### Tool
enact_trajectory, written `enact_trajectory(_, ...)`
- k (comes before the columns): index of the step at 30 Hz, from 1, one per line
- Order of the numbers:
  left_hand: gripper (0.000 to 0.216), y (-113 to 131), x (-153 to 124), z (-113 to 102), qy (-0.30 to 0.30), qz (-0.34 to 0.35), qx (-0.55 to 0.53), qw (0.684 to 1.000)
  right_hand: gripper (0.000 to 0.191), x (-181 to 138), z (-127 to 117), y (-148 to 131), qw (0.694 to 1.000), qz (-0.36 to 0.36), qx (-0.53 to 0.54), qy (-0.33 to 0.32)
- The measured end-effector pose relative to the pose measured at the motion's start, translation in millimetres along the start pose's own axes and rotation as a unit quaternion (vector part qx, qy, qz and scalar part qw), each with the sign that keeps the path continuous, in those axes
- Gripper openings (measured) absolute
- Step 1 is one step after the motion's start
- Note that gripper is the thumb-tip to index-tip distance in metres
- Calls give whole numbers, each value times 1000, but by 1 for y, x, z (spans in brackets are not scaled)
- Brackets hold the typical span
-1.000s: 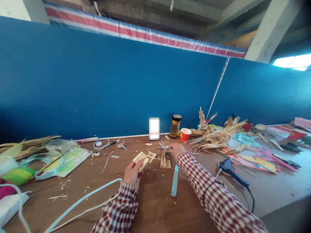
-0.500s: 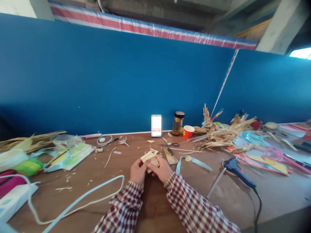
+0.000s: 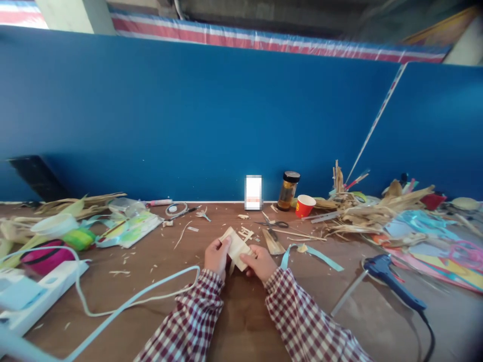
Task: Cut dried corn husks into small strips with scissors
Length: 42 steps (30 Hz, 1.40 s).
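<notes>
My left hand [image 3: 216, 257] and my right hand [image 3: 259, 262] both pinch a pale strip of dried husk [image 3: 237, 245] just above the brown table [image 3: 241, 311]. The left fingers grip its left end, the right thumb presses its lower right edge. Small husk offcuts [image 3: 246, 233] lie just beyond the hands. Black-handled scissors [image 3: 272, 224] rest on the table behind my right hand, beside a flat husk piece [image 3: 273, 243] and a light blue ribbon [image 3: 313, 253].
A blue glue gun [image 3: 392, 280] with its cord lies at the right. A red paper cup [image 3: 304, 205] and a jar [image 3: 289, 190] stand by the blue wall. Dried husks [image 3: 373, 213] pile at the right. A white power strip [image 3: 37, 294] and cable [image 3: 124, 305] lie left.
My right hand came back from the scissors and joined the left on the husk strip. The hands now hold it a little more opened out, and the view has swung left.
</notes>
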<state>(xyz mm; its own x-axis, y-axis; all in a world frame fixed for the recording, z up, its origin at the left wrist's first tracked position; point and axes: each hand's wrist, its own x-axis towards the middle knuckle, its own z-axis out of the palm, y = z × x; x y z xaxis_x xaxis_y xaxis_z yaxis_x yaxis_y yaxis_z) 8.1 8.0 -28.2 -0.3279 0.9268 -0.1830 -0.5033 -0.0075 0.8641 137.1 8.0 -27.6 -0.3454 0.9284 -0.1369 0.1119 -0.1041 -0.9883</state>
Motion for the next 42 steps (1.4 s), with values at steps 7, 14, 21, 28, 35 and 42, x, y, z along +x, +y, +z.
enact_trajectory(7,40,9,5,-5,55,7,-20,998,25,-1,-7,-3,999,-31,27,23)
enact_trajectory(14,36,12,2,-5,89,17,12,996,30,13,-18,4,976,-54,134,160)
enact_trajectory(21,35,9,4,-9,113,19,57,992,24,20,-26,10,966,-54,153,201)
enact_trajectory(28,32,6,9,-13,104,22,80,991,26,16,-27,0,961,-60,124,239)
enact_trajectory(35,35,6,10,-15,65,61,141,986,29,6,-28,-8,935,-121,-25,333)
enact_trajectory(42,40,6,3,-10,32,44,126,991,31,3,-32,-7,871,-199,-166,417)
